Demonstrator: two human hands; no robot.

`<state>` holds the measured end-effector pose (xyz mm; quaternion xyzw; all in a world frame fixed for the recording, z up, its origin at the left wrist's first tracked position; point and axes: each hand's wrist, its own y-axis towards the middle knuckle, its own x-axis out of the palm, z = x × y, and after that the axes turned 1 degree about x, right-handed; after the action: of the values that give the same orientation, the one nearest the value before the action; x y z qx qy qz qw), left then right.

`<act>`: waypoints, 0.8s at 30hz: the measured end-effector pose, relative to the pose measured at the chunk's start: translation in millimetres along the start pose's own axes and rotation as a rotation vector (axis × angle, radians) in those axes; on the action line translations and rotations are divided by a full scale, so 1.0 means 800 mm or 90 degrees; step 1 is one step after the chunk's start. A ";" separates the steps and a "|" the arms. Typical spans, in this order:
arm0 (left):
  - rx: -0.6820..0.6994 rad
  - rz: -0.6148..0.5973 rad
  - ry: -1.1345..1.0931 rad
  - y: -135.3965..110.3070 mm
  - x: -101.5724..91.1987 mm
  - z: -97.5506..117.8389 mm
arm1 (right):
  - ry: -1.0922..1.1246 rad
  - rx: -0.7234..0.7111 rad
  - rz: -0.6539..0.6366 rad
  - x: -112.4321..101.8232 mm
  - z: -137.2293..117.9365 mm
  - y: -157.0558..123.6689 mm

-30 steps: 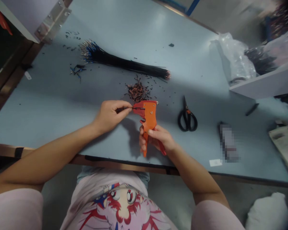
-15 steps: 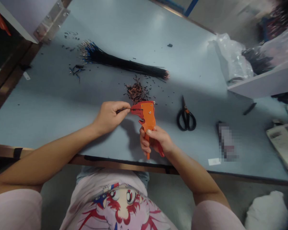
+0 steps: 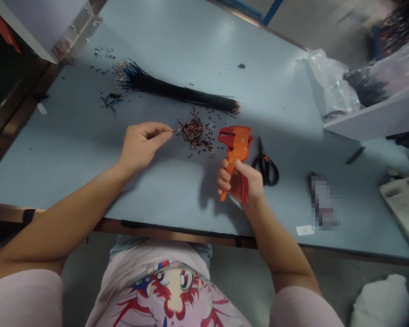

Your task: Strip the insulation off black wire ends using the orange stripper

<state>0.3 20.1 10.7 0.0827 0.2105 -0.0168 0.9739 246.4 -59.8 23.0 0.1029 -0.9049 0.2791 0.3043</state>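
Between thumb and fingers, my left hand (image 3: pixel 141 143) pinches a short thin wire (image 3: pixel 177 130), its free end pointing at the pile of short wires (image 3: pixel 195 132). My right hand (image 3: pixel 241 180) is wrapped round the handles of an orange and red wire stripper (image 3: pixel 237 144), held above the table with its jaws toward the left; nothing shows in the jaws. Behind the pile lies a long bundle of black wires (image 3: pixel 180 93), blue and metal-tipped at the left end and copper-coloured at the right. Black-handled scissors (image 3: pixel 270 170) lie just right of my right hand, partly hidden by it.
Dark scraps (image 3: pixel 111 102) are scattered near the bundle's left end. A blurred-out object (image 3: pixel 323 202) and a white label (image 3: pixel 304 230) lie to the right. Clear plastic bags (image 3: pixel 337 86) fill a shelf compartment at the back right. A panel with a metal bracket (image 3: pixel 77 34) stands far left.
The wire stripper has moved right and away from me, apart from the wire. My left hand has shifted left and farther from me, bringing the wire beside the pile.
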 end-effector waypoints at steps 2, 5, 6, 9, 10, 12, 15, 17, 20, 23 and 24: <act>-0.028 -0.043 -0.055 -0.001 0.004 -0.002 | -0.020 0.033 -0.022 -0.002 0.005 0.004; -0.079 -0.104 -0.136 -0.006 0.014 -0.001 | -0.042 0.058 -0.042 -0.003 0.018 0.008; -0.096 -0.118 -0.165 -0.008 0.016 0.000 | -0.040 0.062 -0.045 -0.003 0.021 0.009; -0.132 -0.143 -0.245 -0.012 0.021 0.004 | -0.016 0.072 -0.067 -0.003 0.027 0.010; -0.137 -0.146 -0.265 -0.013 0.021 0.005 | -0.006 0.076 -0.079 -0.003 0.027 0.010; -0.144 -0.161 -0.290 -0.016 0.022 0.007 | 0.021 0.082 -0.109 -0.002 0.028 0.011; -0.143 -0.213 -0.304 -0.023 0.025 0.010 | 0.063 0.097 -0.158 -0.001 0.030 0.011; -0.118 -0.223 -0.291 -0.029 0.028 0.011 | 0.078 0.108 -0.188 -0.001 0.031 0.011; -0.074 -0.191 -0.234 -0.038 0.035 0.011 | 0.091 0.120 -0.219 0.000 0.034 0.011; -0.053 -0.187 -0.207 -0.045 0.043 0.009 | 0.101 0.137 -0.239 0.001 0.037 0.010; -0.047 -0.196 -0.208 -0.047 0.045 0.009 | 0.102 0.142 -0.248 0.001 0.038 0.010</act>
<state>33.7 -18.2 -3.5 0.0100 0.0605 -0.1707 0.9834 228.0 -70.5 0.2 0.2857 -0.8045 0.3209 0.4102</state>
